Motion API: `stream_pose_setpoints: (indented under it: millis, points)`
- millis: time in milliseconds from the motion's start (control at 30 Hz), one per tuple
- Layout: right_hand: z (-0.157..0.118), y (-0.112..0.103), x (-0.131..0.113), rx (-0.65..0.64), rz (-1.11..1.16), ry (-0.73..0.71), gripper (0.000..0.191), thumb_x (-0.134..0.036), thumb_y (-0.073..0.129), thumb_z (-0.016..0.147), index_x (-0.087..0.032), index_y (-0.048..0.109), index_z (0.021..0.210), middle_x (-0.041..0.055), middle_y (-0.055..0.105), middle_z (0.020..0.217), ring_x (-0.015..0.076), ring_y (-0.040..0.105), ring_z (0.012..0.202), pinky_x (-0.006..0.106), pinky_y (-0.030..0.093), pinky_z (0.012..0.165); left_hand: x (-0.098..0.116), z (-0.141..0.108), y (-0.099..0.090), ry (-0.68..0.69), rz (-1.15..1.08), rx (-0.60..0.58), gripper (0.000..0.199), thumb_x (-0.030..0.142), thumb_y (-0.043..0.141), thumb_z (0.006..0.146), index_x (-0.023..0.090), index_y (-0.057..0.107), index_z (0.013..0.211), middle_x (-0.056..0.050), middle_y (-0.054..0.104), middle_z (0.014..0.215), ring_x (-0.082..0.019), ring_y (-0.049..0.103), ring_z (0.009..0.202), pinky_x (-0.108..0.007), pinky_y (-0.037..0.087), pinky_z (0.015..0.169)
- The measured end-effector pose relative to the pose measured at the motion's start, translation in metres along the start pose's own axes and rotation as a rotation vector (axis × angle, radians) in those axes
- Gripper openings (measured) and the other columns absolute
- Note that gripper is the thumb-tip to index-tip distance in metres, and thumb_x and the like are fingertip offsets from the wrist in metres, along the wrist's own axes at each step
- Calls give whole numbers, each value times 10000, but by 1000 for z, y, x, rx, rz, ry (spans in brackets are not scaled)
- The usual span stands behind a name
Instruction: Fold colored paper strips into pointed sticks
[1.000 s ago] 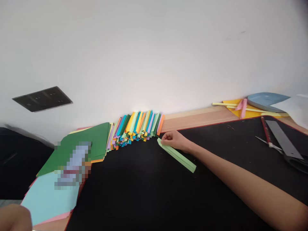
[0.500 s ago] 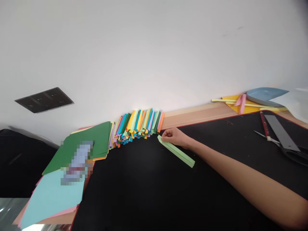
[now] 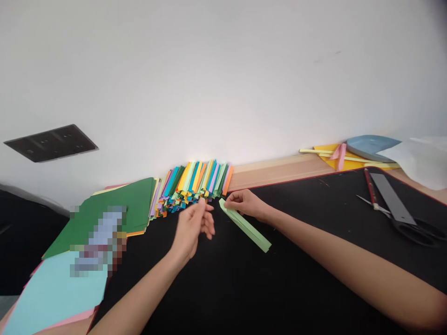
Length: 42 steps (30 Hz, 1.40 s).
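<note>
A light green folded paper strip (image 3: 248, 228) slants over the black mat (image 3: 195, 288), its upper left end pinched in my right hand (image 3: 244, 204). Just left of that end, my left hand (image 3: 193, 228) hovers with its fingers loosely curved and apart, holding nothing. Behind both hands, a pile of folded paper strips (image 3: 195, 181) in many colours leans near the wall. Whether the green strip touches the mat along its length I cannot tell.
Green paper sheets (image 3: 136, 200) and light blue sheets (image 3: 59, 288) lie at the left, with a blurred-out object on them. At the right are a metal ruler (image 3: 393, 197), scissors (image 3: 415, 232), a red-handled cutter (image 3: 370, 188) and a blue tray (image 3: 366, 146). A white wall (image 3: 209, 83) bounds the back.
My left hand has come into view from the lower left, close to the green strip's upper end. My right hand keeps its pinch on the strip. The view has shifted slightly.
</note>
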State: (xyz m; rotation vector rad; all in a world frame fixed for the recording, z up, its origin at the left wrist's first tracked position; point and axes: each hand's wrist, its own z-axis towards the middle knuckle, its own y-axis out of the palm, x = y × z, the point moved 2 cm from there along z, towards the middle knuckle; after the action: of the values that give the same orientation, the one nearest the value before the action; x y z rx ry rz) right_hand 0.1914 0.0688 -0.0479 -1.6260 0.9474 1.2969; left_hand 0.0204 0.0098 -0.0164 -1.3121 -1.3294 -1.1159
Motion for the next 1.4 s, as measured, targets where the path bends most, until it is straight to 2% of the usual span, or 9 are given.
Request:
stream_pose_setpoints:
  millis: [67, 200, 267, 433, 633, 767, 933, 1200, 1400]
  points:
    - [-1, 1, -2, -2, 13, 3, 239, -365, 679, 640, -145, 586, 634, -34, 516, 534, 68, 424, 484, 190, 326, 443, -10, 9, 7, -56, 4, -21, 448, 516, 578, 771, 77, 576, 863, -32, 591, 635, -121, 564, 459, -250, 479, 425]
    - [-6, 3, -5, -25, 60, -37, 297, -418, 703, 627, -143, 593, 647, -29, 533, 550, 74, 434, 505, 200, 335, 465, -16, 15, 14, -70, -81, -176, 445, 498, 636, 729, 75, 604, 860, -118, 664, 803, -177, 653, 627, -310, 546, 605]
    - [-8, 5, -7, -26, 79, -53, 315, -425, 717, 612, -137, 597, 658, -29, 535, 554, 73, 430, 509, 203, 329, 471, -15, 13, 15, -97, -95, -245, 415, 471, 649, 730, 66, 621, 819, -131, 672, 793, -185, 660, 656, -306, 541, 630]
    - [-15, 12, -11, -11, 100, -48, 341, -438, 732, 593, -129, 604, 657, -39, 504, 527, 63, 390, 493, 202, 287, 459, -12, 5, 15, -148, -82, -267, 335, 379, 730, 671, 70, 626, 747, -100, 671, 688, -188, 661, 620, -291, 537, 593]
    - [-21, 13, -8, -39, 182, 62, 374, -477, 731, 592, -134, 617, 689, -35, 515, 553, 65, 404, 506, 200, 283, 462, -11, 0, 16, -173, -112, -301, 300, 350, 726, 681, 71, 623, 725, -105, 676, 664, -185, 663, 605, -276, 534, 586]
    - [-22, 13, -9, -64, 225, 68, 357, -455, 738, 595, -136, 617, 700, -38, 519, 558, 59, 394, 490, 206, 272, 462, -10, -2, 18, -190, -132, -287, 300, 343, 734, 673, 75, 614, 734, -79, 652, 614, -174, 654, 569, -261, 528, 563]
    - [-22, 12, -12, -37, 202, 40, 330, -420, 745, 597, -132, 612, 684, -43, 510, 538, 55, 370, 473, 217, 250, 460, -9, -2, 20, -158, -164, -245, 310, 382, 689, 716, 86, 604, 749, -79, 655, 656, -182, 658, 569, -269, 528, 546]
    - [-31, 10, -24, -82, 171, -69, 289, -361, 730, 637, -130, 625, 776, 4, 606, 719, 109, 528, 659, 249, 397, 642, -1, -5, 17, -82, -163, -182, 268, 333, 712, 689, 84, 621, 727, -58, 640, 582, -162, 634, 543, -269, 528, 545]
    - [-39, 7, -35, -40, 140, -65, 321, -400, 736, 621, -121, 618, 728, 11, 602, 688, 106, 516, 625, 242, 386, 597, 12, -8, 24, 0, -123, -125, 264, 329, 728, 659, 90, 621, 695, -43, 622, 544, -138, 598, 497, -250, 507, 500]
